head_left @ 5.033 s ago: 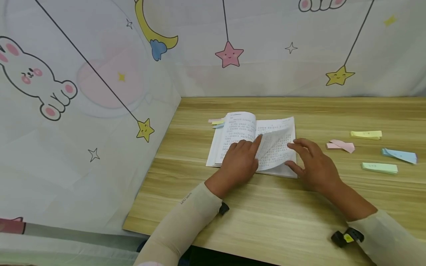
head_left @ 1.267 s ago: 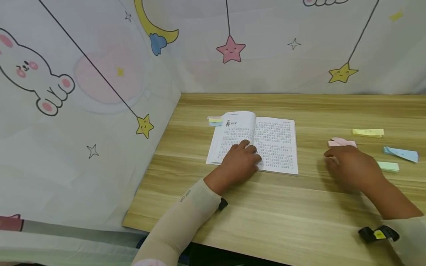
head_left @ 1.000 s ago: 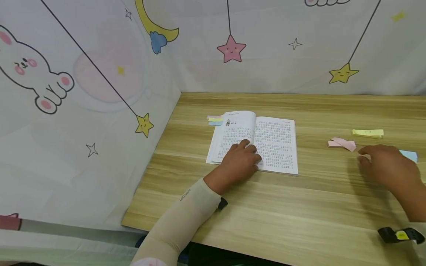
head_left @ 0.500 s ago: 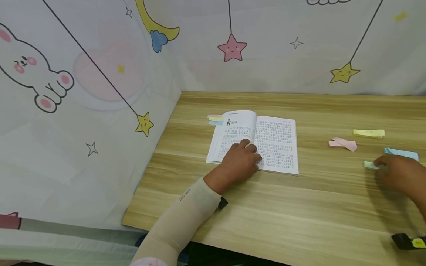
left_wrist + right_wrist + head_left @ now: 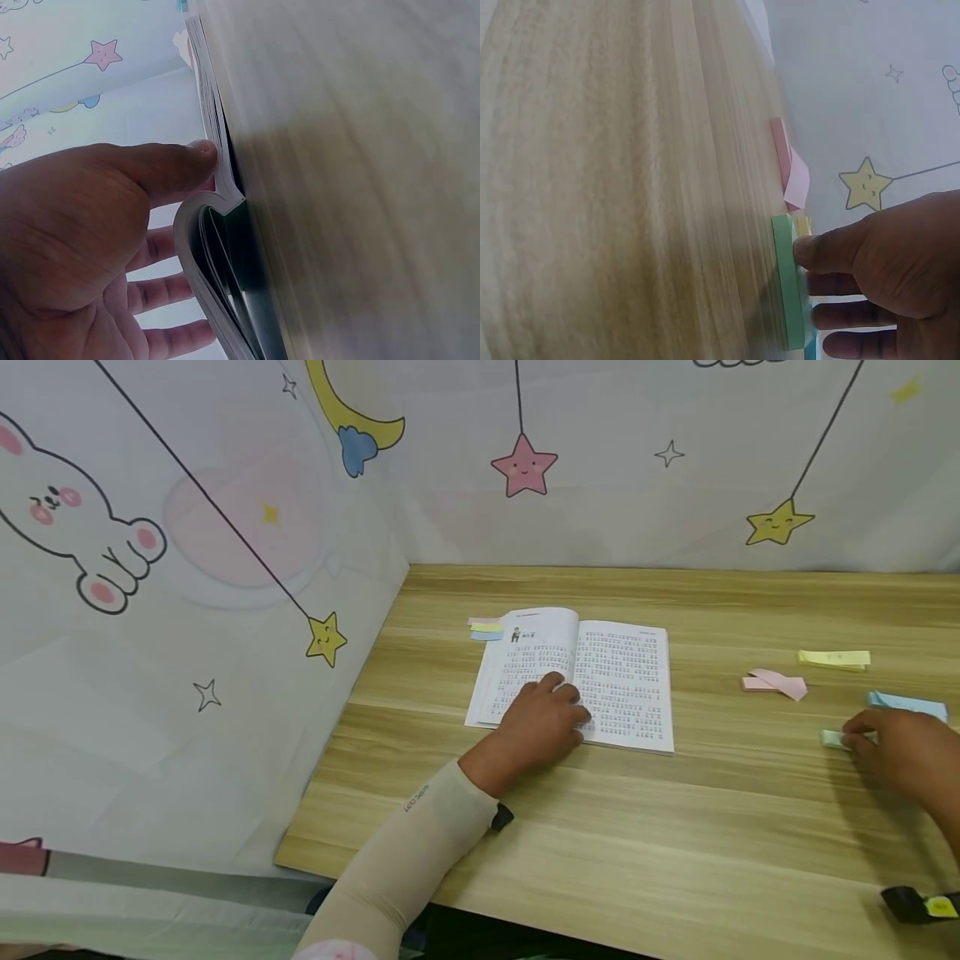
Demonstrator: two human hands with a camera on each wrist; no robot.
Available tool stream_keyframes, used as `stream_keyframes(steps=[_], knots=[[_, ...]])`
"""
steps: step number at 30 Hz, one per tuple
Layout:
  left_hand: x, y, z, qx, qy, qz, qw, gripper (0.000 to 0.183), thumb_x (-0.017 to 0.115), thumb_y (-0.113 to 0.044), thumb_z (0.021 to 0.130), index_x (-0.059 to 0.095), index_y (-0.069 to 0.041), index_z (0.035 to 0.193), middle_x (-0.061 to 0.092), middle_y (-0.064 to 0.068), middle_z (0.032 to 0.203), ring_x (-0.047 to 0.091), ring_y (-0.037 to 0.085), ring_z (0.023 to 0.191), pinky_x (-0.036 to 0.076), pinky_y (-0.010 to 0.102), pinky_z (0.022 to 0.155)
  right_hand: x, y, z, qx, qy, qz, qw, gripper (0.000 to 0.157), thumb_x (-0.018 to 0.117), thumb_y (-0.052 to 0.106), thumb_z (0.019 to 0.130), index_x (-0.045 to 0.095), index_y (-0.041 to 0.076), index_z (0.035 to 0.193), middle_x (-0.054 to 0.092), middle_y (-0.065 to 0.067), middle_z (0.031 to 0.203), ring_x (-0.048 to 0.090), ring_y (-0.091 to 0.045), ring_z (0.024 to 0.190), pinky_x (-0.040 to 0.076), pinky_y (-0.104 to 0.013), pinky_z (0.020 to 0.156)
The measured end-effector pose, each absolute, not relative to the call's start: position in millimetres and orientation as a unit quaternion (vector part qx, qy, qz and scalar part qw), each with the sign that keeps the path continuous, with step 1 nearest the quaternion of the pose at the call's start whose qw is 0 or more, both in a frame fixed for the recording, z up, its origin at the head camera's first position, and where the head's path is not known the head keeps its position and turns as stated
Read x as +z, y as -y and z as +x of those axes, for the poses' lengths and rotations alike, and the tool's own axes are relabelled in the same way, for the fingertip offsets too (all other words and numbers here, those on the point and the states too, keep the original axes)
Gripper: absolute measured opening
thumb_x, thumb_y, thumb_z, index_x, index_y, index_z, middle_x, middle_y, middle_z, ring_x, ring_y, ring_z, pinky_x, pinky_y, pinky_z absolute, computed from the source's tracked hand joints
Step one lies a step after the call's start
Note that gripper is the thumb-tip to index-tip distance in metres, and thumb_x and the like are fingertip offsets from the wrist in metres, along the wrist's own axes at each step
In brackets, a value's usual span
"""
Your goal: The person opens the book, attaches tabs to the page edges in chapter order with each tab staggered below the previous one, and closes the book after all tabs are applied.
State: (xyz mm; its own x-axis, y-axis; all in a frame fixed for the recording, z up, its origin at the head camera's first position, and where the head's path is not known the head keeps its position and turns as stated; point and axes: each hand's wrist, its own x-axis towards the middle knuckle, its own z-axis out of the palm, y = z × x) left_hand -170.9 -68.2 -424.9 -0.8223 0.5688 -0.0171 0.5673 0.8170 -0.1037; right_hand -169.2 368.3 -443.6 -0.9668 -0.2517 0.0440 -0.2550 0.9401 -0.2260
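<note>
An open book point(image 5: 628, 681) of printed text lies on the wooden table. My left hand point(image 5: 540, 727) rests on its lower middle, across the fold, fingers spread loosely. Seen from the left wrist, the thumb point(image 5: 184, 169) touches the pages near the fold. Off to the right, my right hand point(image 5: 903, 752) pinches at a pale green pad of sticky notes point(image 5: 787, 285) with thumb and forefinger. The hand hides most of that pad in the head view. Its thumb point(image 5: 817, 251) sits on the pad's upper face in the right wrist view.
Pink sticky notes point(image 5: 772, 683), a yellow pad point(image 5: 834, 658) and a blue pad point(image 5: 909, 702) lie around the right hand. Pink, yellow and blue tabs point(image 5: 486, 629) stick out from the book's left edge. A patterned cloth wall point(image 5: 615, 527) borders the table point(image 5: 637, 835).
A page was turned, and the open spread now lies flat. My right hand left the book, passed the pink notes and reached the green pad. My left hand stays on the book.
</note>
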Motion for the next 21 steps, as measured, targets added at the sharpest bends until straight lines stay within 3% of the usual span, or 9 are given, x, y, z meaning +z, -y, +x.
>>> stream_keyframes(steps=[3,12,17,21], knots=[[-424.8,68.4,-170.9,0.051,0.953,-0.298,0.006,0.027,0.061,-0.04,0.089,0.067,-0.032,0.114,0.054,-0.007,0.12,0.034,0.023,0.124,0.036,0.042,0.094,-443.3,-367.6,-169.1,0.113,0.984,0.135,0.023,0.022,0.07,0.002,0.077,0.065,-0.012,0.094,0.061,-0.034,0.091,0.053,-0.057,0.086,0.041,-0.06,0.065],[-425.5,67.8,-172.4,0.053,0.953,-0.297,0.004,0.028,0.061,-0.04,0.089,0.067,-0.032,0.115,0.054,-0.006,0.121,0.034,0.024,0.126,0.036,0.043,0.096,-441.6,-362.3,-166.4,0.102,0.977,0.164,0.09,0.01,0.076,-0.001,0.068,0.069,-0.003,0.074,0.064,-0.021,0.068,0.058,-0.041,0.059,0.044,-0.052,0.053],[-426.7,67.9,-172.8,0.052,0.954,-0.295,0.003,0.027,0.06,-0.04,0.089,0.067,-0.032,0.114,0.054,-0.006,0.121,0.034,0.024,0.126,0.035,0.043,0.096,-438.2,-360.6,-165.1,0.101,0.986,0.13,0.019,0.006,0.068,0.004,0.079,0.064,-0.001,0.078,0.059,-0.005,0.063,0.049,-0.021,0.052,0.039,-0.039,0.046],[-427.0,68.0,-172.9,0.051,0.953,-0.297,0.006,0.027,0.061,-0.04,0.089,0.067,-0.032,0.114,0.054,-0.006,0.12,0.034,0.023,0.125,0.036,0.043,0.095,-435.8,-359.1,-164.0,0.127,0.985,0.106,-0.05,0.01,0.055,0.007,0.087,0.055,-0.002,0.083,0.051,-0.001,0.065,0.042,-0.018,0.054,0.034,-0.033,0.048]])
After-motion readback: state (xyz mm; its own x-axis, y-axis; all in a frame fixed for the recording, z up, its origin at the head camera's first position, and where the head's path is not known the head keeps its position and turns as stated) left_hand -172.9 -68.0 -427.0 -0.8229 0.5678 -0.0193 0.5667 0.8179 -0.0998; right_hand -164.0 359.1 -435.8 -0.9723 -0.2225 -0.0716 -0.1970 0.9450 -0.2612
